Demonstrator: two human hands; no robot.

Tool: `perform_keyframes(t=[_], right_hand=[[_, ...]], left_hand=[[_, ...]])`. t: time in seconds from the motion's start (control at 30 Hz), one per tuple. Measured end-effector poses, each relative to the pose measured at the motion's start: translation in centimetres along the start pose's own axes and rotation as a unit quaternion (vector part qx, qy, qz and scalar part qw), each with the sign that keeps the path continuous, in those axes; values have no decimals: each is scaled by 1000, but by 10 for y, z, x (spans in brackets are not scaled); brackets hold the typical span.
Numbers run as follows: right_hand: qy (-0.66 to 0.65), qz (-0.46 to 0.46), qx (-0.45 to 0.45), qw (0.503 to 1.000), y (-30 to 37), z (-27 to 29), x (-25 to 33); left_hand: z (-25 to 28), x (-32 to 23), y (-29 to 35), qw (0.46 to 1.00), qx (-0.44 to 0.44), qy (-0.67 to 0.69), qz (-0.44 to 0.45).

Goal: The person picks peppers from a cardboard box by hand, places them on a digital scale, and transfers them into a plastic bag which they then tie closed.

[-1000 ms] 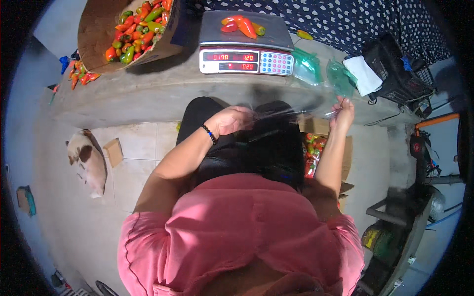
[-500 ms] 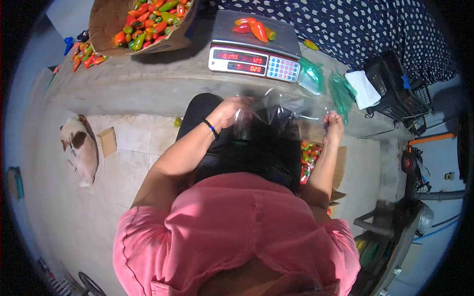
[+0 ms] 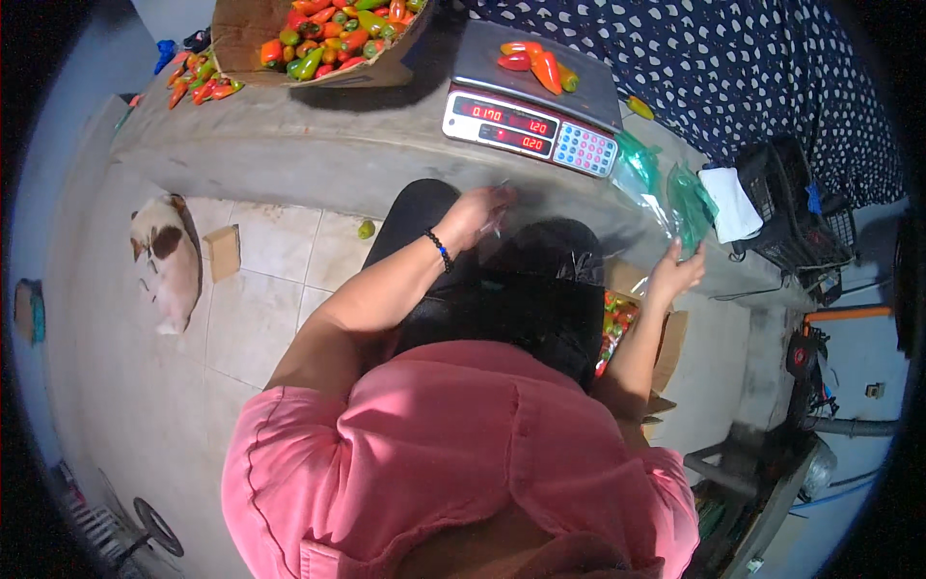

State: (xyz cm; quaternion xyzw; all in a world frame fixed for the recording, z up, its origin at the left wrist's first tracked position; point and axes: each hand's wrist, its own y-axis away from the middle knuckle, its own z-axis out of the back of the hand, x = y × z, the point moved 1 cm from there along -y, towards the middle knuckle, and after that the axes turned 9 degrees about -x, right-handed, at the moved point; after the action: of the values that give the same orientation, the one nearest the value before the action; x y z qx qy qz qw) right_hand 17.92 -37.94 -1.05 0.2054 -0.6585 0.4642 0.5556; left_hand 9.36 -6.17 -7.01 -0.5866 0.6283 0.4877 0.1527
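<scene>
My left hand [image 3: 477, 217], with a beaded bracelet on its wrist, is closed on a thin clear plastic bag [image 3: 498, 228] above my knee; only a little of the bag shows. My right hand [image 3: 675, 275] is at the ledge's front edge, its fingers apart. The fingertips meet the lower end of a green plastic bag [image 3: 687, 207], beside clear plastic [image 3: 644, 189]. Whether they touch either one is hard to tell. Ahead, a digital scale [image 3: 529, 127] with lit red figures carries several red, orange and green peppers [image 3: 546, 69] on its metal plate.
A cardboard box [image 3: 236, 43] of peppers leans on the ledge [image 3: 318, 135], loose peppers [image 3: 204, 82] beside it. To the right are a white cloth [image 3: 730, 205] and a black crate [image 3: 779, 188]. More peppers [image 3: 617, 323] sit by my right leg. A white-and-brown animal [image 3: 169, 261] lies on the floor.
My right hand has let go of the clear bag that was stretched between both hands and moved right, to the green bag. My left hand keeps hold of the clear bag. The view has shifted.
</scene>
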Motion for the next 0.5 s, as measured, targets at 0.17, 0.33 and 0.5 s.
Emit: perform_keyframes(t=[0.17,0.33,0.5], right_hand=[[1,44,238,970,79,-69,73],[78,151,408,897,134,-120,56],[96,76,455,882,151,-135,37]], left_hand=[[-1,4,-3,991,117,68,21],[6,14,-13,988,119,102,7],[15,8,-6,989,138,-30,-50]])
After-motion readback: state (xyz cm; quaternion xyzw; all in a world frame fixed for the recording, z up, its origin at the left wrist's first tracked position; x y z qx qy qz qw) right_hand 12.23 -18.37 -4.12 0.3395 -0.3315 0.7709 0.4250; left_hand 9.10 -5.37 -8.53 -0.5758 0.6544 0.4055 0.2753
